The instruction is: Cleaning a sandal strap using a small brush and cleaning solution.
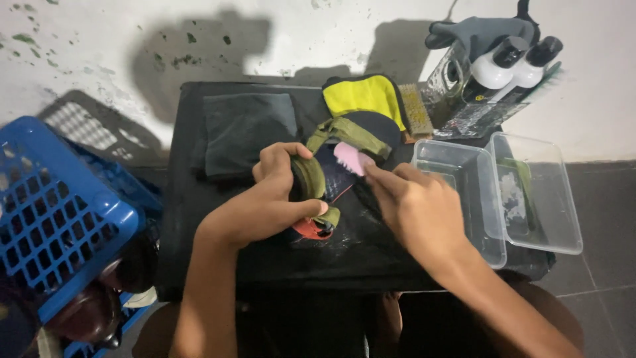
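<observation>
My left hand grips an olive-green sandal with a dark footbed and a red sole, held over the black table. An olive strap of the sandal loops up behind it. My right hand holds a small pink brush pressed against the sandal's footbed.
A folded dark cloth lies at the table's back left, a yellow-and-black cloth and a bristle brush at the back. Two clear plastic tubs stand right. Two bottles, a grey glove. Blue crates left.
</observation>
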